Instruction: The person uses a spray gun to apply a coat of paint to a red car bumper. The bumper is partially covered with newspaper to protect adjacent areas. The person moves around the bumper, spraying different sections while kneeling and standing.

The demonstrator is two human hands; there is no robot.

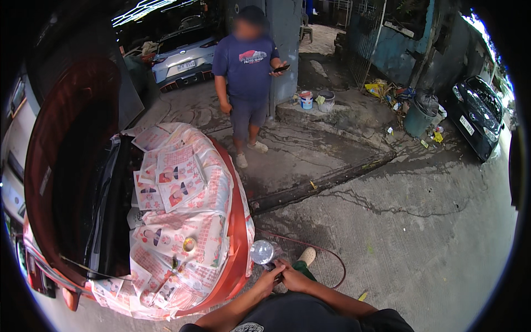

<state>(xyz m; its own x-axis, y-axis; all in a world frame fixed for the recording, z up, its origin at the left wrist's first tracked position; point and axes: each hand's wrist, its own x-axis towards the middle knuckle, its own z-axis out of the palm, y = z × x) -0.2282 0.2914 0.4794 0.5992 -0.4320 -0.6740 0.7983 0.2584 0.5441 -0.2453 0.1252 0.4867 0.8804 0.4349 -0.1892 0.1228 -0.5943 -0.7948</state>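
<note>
Close to my body, my left hand (pixel 269 278) and my right hand (pixel 295 277) are together, both closed around the dark lower part of something with a clear round container (pixel 262 252). The fingers hide most of that part, so I cannot tell its exact kind. Just left of my hands stands a red-orange car (pixel 239 221), its raised panel (pixel 52 105) open over a dark cavity. Sheets of pink-printed paper (pixel 213 243) cover much of its surface. A yellow roll of tape (pixel 189 244) lies on the paper.
A reddish hose (pixel 338 260) curves over the concrete beside my foot (pixel 307 255). Beyond the car stands a person (pixel 246 69) holding a phone. Paint buckets (pixel 307 99) sit by a pillar. A trash bin (pixel 418 118), litter and a dark car (pixel 478 113) are at the right.
</note>
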